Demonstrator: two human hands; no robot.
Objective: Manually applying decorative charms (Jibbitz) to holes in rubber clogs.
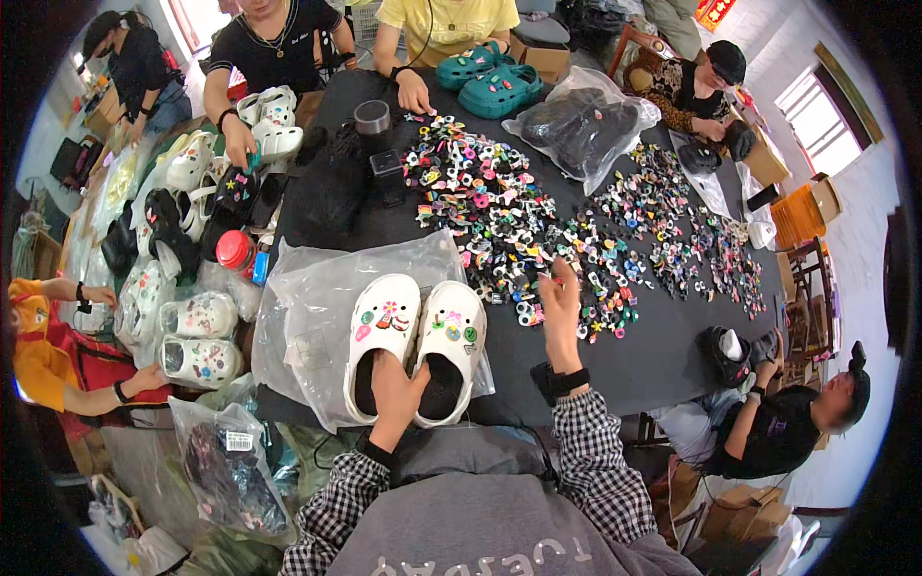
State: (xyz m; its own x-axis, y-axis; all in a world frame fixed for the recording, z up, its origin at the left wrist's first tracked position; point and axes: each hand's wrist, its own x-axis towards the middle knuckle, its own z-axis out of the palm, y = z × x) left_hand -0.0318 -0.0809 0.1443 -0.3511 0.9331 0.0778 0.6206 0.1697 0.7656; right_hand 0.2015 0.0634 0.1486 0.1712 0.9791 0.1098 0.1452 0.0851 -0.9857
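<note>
A pair of white clogs stands side by side in front of me, toes away, on a clear plastic bag (305, 331). Colourful charms dot the uppers of the left clog (392, 296) and the right clog (465, 303). My left hand (396, 392) reaches into the left clog's opening and grips its inner side, with the fingers partly hidden inside. To the right of the pair, my right hand (563, 309) hovers at the near edge of a big heap of small shoe charms (499, 206). Its fingers are extended and nothing shows in them.
Teal clogs (499, 88) and a bagged dark pair (586, 120) lie at the back of the black table (519, 379). Many decorated clogs, some bagged, crowd the left side, beside a red-lidded jar (235, 250). Several people work around the table.
</note>
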